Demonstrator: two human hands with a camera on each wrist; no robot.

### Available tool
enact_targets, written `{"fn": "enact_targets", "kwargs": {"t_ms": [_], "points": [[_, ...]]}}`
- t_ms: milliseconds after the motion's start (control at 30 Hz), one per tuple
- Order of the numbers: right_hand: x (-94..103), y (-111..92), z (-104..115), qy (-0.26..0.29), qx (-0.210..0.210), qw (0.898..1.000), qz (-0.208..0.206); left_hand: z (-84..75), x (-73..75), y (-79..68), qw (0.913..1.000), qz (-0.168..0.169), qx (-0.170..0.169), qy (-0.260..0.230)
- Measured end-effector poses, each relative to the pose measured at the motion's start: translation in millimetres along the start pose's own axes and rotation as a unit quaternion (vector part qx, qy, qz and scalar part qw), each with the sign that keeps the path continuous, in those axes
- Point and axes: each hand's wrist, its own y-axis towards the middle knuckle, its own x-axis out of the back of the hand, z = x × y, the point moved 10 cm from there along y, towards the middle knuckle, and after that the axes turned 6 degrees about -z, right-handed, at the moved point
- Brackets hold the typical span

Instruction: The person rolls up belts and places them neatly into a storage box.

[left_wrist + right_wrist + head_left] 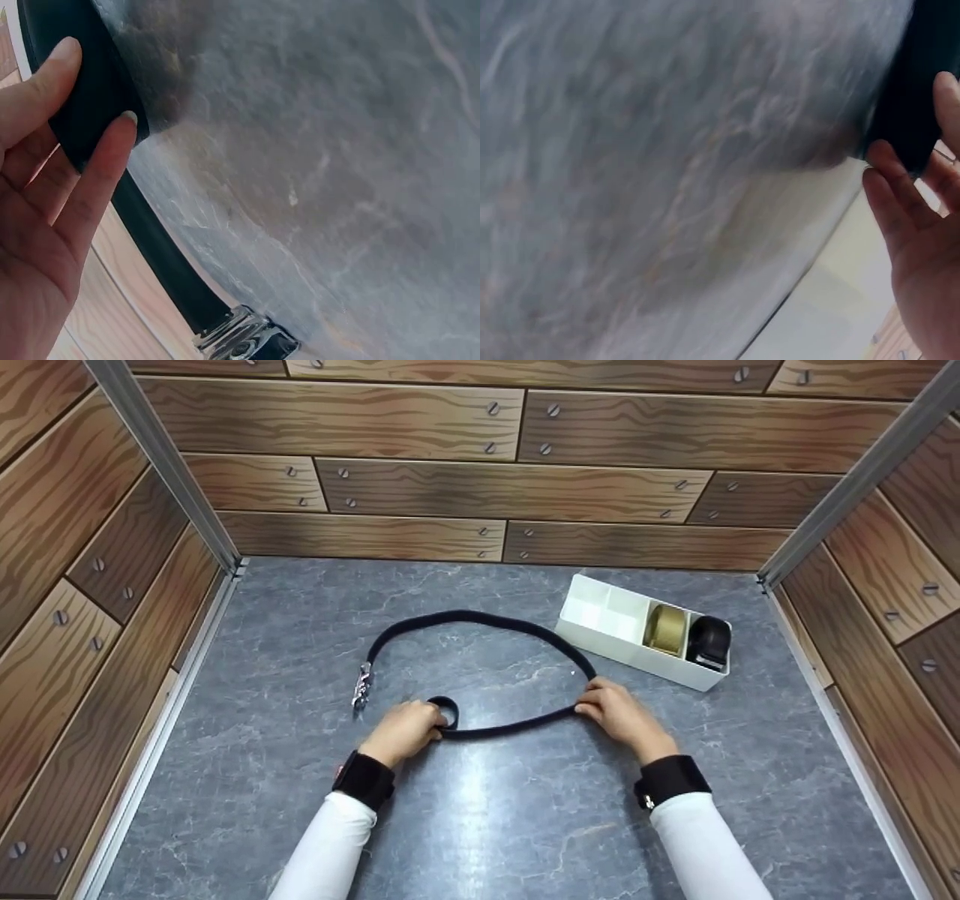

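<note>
A black leather belt (465, 616) with a silver buckle (362, 687) curves in a wide loop on the grey marbled surface. My left hand (406, 730) pinches the belt near its tail, where the end curls in a small coil (454, 712). At the right bend of the loop, my right hand (619, 715) grips the strap between thumb and fingers. The left wrist view shows the thumb and fingertips on the strap, with the buckle (244, 334) lying beyond. In the right wrist view, fingers hold the dark strap (907, 97) at the edge of the picture.
Behind my right hand stands a white divided box (637, 656), with a gold-brown rolled belt (665, 629) and a black rolled belt (709, 642) in its right compartments. Wood-patterned panels (420, 420) wall the surface at the back and both sides.
</note>
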Motion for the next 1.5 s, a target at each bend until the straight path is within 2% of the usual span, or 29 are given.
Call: {"fn": "enact_targets", "kwargs": {"t_ms": [167, 333, 500, 633, 833, 1067, 1233, 1367, 1500], "points": [[-6.3, -1.0, 18.2, -0.026, -0.018, 0.999, 0.030, -0.7, 1.4, -0.1, 0.9996, -0.007, 0.008, 0.026], [-20.7, 3.1, 65.9, -0.030, 0.000, 0.998, 0.051, -2.0, 2.9, -0.3, 0.9992, -0.018, 0.003, 0.035], [-47.4, 11.4, 115.1, -0.056, 0.072, 0.995, 0.050, -9.9, 0.2, 0.7, 0.9994, -0.015, -0.017, 0.027], [-68.0, 15.2, 138.5, -0.069, 0.132, 0.988, 0.045, -18.9, -6.1, 0.7, 0.9992, -0.003, -0.035, 0.018], [-86.9, 15.1, 150.7, -0.048, 0.177, 0.982, 0.055, -24.9, -10.0, 0.4, 0.9987, -0.005, -0.046, 0.020], [-86.2, 19.9, 157.8, -0.024, 0.185, 0.982, 0.038, -29.0, -10.0, -0.1, 0.9973, -0.017, -0.071, 0.008], [-87.7, 21.8, 161.9, -0.028, 0.200, 0.979, 0.026, -29.5, -8.3, -0.7, 0.9963, -0.027, -0.081, -0.003], [-88.1, 21.3, 167.0, -0.036, 0.227, 0.973, 0.019, -27.9, -7.9, -0.9, 0.9958, -0.024, -0.079, -0.038], [-88.3, 20.3, 171.7, -0.044, 0.247, 0.968, 0.011, -24.3, -7.7, 0.7, 0.9908, -0.009, -0.056, -0.123]]}}
